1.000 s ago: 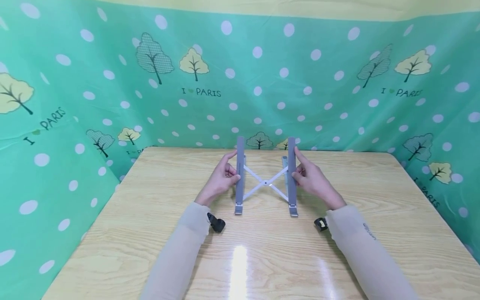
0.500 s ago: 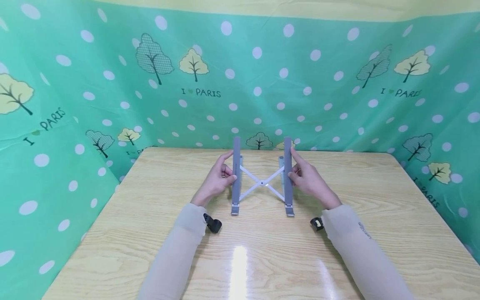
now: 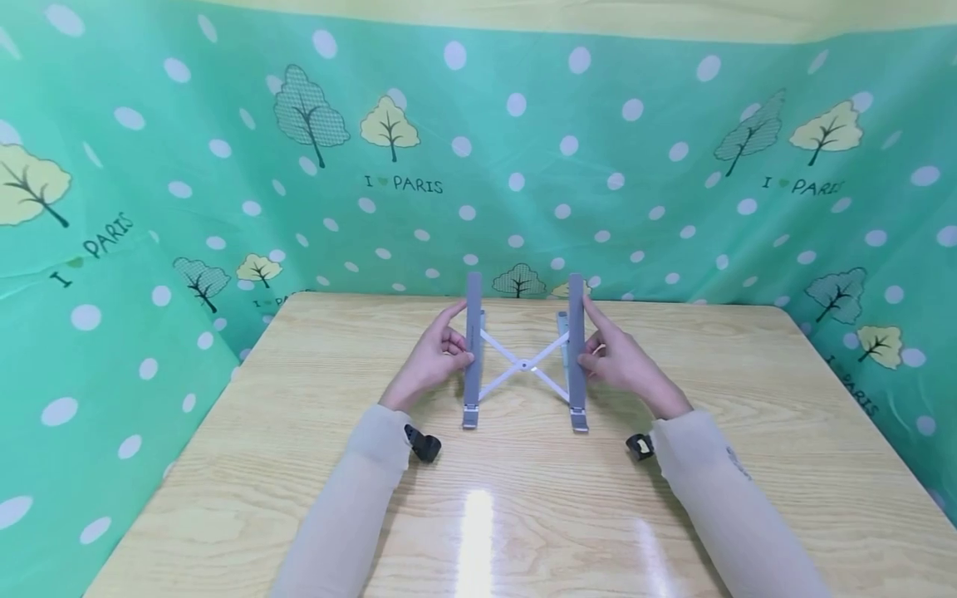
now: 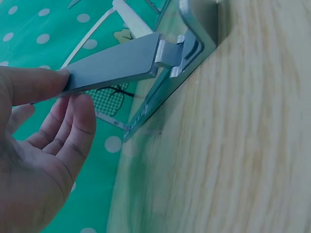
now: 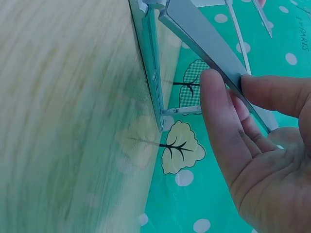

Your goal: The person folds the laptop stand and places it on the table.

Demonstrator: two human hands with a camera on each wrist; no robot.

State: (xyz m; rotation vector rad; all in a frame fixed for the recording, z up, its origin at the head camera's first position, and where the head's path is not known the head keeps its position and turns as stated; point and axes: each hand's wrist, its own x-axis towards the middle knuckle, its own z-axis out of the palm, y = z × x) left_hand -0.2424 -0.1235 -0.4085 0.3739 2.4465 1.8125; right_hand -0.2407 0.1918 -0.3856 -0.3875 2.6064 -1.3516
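A grey folding laptop stand (image 3: 524,365) stands raised on the table, its two side rails joined by pale crossed bars. My left hand (image 3: 434,357) pinches the left rail (image 4: 114,63) between thumb and fingers, with the index finger stretched up along its outer side. On the opposite side, my right hand (image 3: 624,361) holds the right rail (image 5: 206,41) in much the same way. Small hinged lips (image 3: 579,421) stick out at the near ends of the rails. In the left wrist view, the lower base bar (image 4: 150,99) lies along the table beneath the sloping rail.
The stand is near the far edge of a light wooden table (image 3: 336,365). Behind and to both sides hangs a green dotted curtain (image 3: 516,141) printed with trees. Black wrist cameras (image 3: 424,444) hang at both cuffs, low over the tabletop.
Both hands and the stand have shifted slightly to the left since a second ago, with almost no movement in the last half second. The grip on both rails stays the same.
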